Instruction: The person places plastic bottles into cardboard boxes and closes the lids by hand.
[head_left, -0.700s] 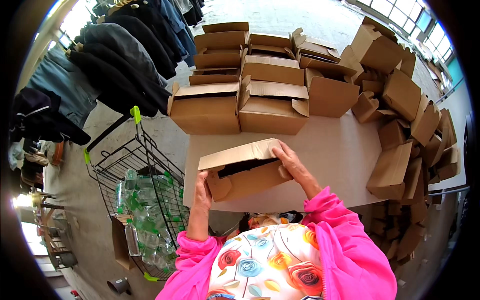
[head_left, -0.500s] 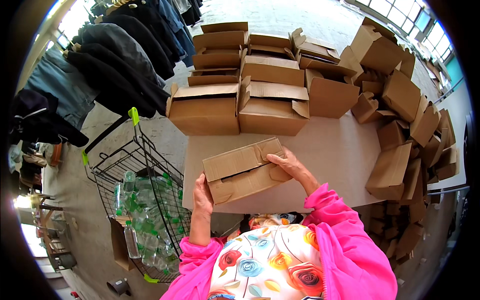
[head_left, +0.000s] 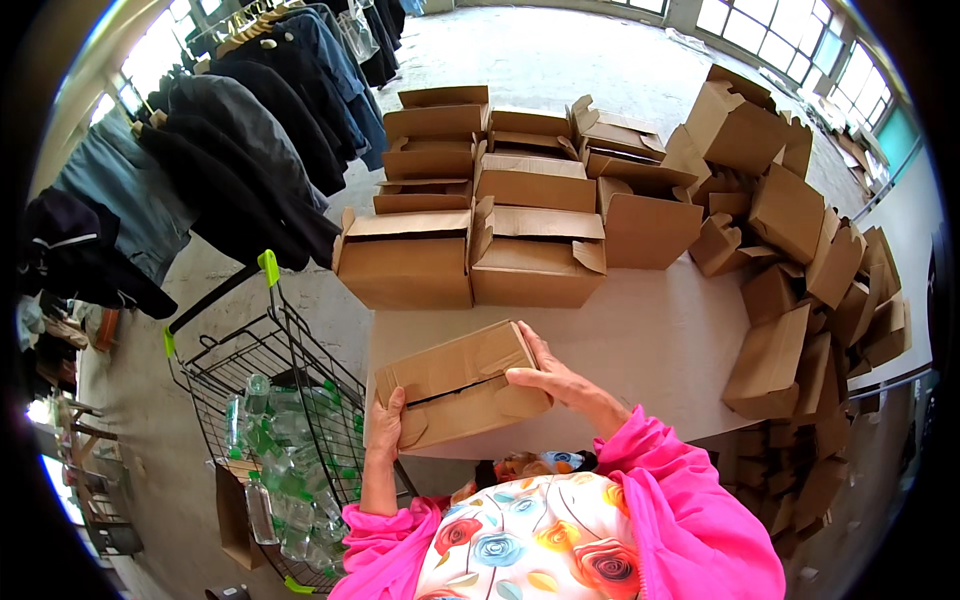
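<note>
Two hands: left hand (head_left: 384, 430) and right hand (head_left: 568, 386) grasp opposite ends of one carton (head_left: 460, 390), probably to balance it.
Left fingers (head_left: 397, 400): thumb on the upper face, the others mostly hidden (I cannot tell how they curl).
Right fingers (head_left: 536, 347): thumb along the front corner, the rest against the end, seemingly to hold the flap flat.
Held carton: between the fingers, over the table's (head_left: 680, 350) near edge, its seam a dark gap.
Carton rows (head_left: 538, 275): beyond the fingertips, side by side, perhaps to save room.
Carton pile (head_left: 785, 215): right of the right fingers, jumbled.
Wire cart (head_left: 268, 268): left of the left fingers, containing plastic bottles (head_left: 290, 440).
</note>
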